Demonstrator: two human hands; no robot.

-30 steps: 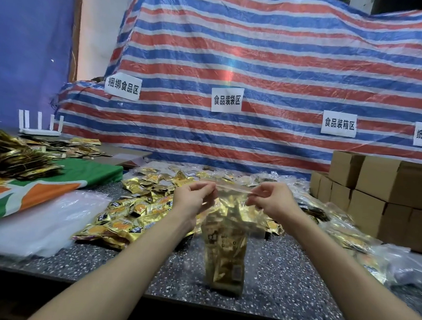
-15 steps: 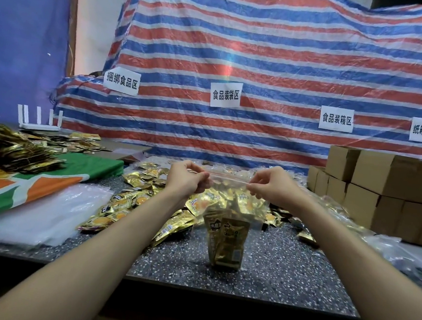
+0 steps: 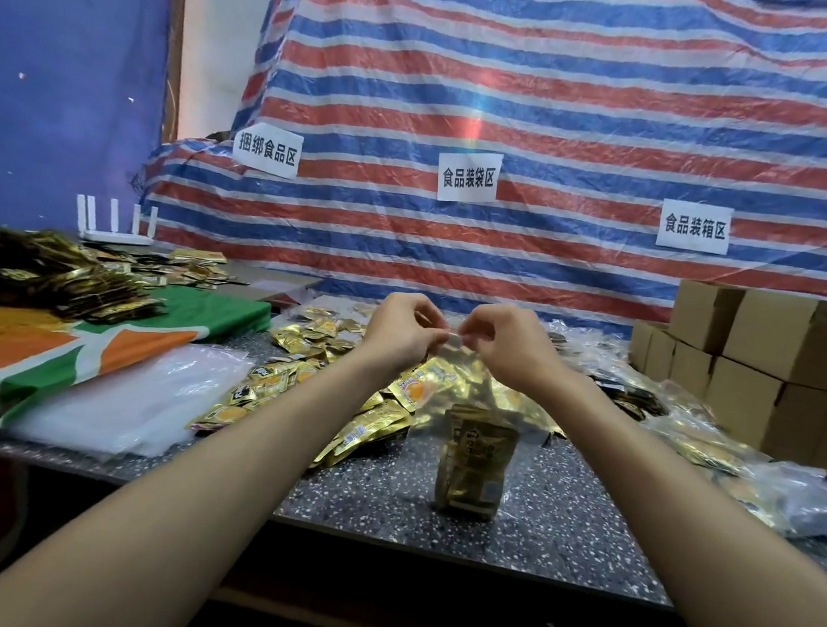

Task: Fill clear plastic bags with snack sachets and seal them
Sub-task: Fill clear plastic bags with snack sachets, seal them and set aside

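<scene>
A striped tarpaulin [image 3: 564, 127] backs the speckled table [image 3: 582, 534], which carries stacked cardboard boxes [image 3: 768, 371] at the right and a heap of loose gold sachets [image 3: 306, 389] in the middle. Near the front edge a clear plastic bag [image 3: 464, 396] hangs upright, its base seemingly on the table, with packed sachets [image 3: 476, 461] settled at its bottom. The left hand [image 3: 400, 332] and right hand [image 3: 508, 345] each pinch the bag's top edge, close together. To seal well, keep the mouth taut and level, then press along the whole strip.
</scene>
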